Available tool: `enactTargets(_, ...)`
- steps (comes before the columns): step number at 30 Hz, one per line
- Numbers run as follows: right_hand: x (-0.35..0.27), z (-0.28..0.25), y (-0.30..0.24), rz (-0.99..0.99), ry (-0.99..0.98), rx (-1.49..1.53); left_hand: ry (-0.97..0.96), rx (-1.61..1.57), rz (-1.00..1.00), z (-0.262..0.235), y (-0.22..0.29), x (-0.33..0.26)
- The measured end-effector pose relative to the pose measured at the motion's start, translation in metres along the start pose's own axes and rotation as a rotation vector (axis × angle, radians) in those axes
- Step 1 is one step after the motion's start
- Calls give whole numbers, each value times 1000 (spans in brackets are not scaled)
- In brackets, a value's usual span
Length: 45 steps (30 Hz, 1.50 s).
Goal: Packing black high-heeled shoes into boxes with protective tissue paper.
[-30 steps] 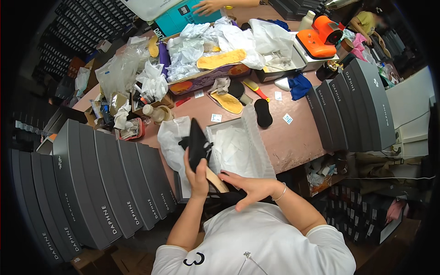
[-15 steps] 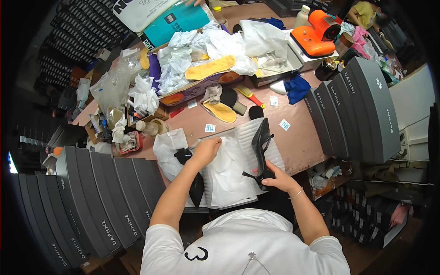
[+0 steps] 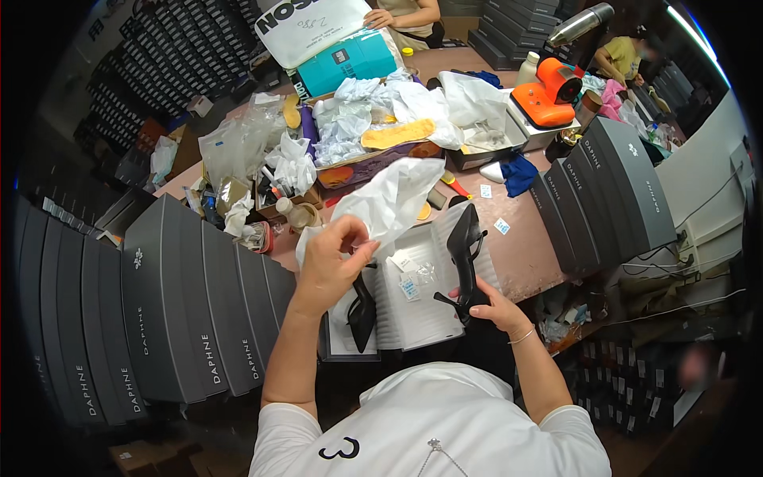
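My left hand pinches a sheet of white tissue paper, which hangs lifted above the work table. A black high-heeled shoe is in my right hand, gripped near its heel, toe pointing away from me. Between the hands lies an opened shoe box lined with white ribbed padding. On the padding are a small clear packet and a paper tag. The second black shoe rests at the left of the box, below my left hand; its upper part is partly hidden.
Stacked dark grey shoe boxes flank me, at left and right. Behind the work are a carton stuffed with crumpled paper, a yellow insole, an orange device and a blue cloth. Another person's hand touches a turquoise box.
The tissue paper has been lifted off the box by my left hand, baring the padding, packet and tag. My right hand still holds the shoe. The whole view has shifted.
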State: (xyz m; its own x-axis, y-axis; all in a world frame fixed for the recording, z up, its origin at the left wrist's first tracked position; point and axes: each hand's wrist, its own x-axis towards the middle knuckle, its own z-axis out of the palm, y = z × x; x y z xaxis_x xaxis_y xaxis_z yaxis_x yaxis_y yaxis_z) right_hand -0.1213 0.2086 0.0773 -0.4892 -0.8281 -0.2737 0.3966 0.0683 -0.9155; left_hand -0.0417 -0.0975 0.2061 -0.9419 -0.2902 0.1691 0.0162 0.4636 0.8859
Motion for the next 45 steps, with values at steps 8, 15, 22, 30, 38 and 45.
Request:
enactTargets(8,-35,21,4,40,-27,41,141,235,81,30,-88,-51)
enactTargets(15,-27,27,-23,33,-209,-78,384,336,190,3,-59,-25)
enactTargets(22,-8,11,7,29,-95,-166,201,258,105,5,-25,-24)
enactTargets(30,-52,5,-40,84,-420,498,23,175,14,30,-61,-31)
enactTargets(38,4,42,-67,165,-238,83,58,136,297,29,-18,-73)
enactTargets(45,5,32,27,64,-381,879,111,508,191,28,-58,-59)
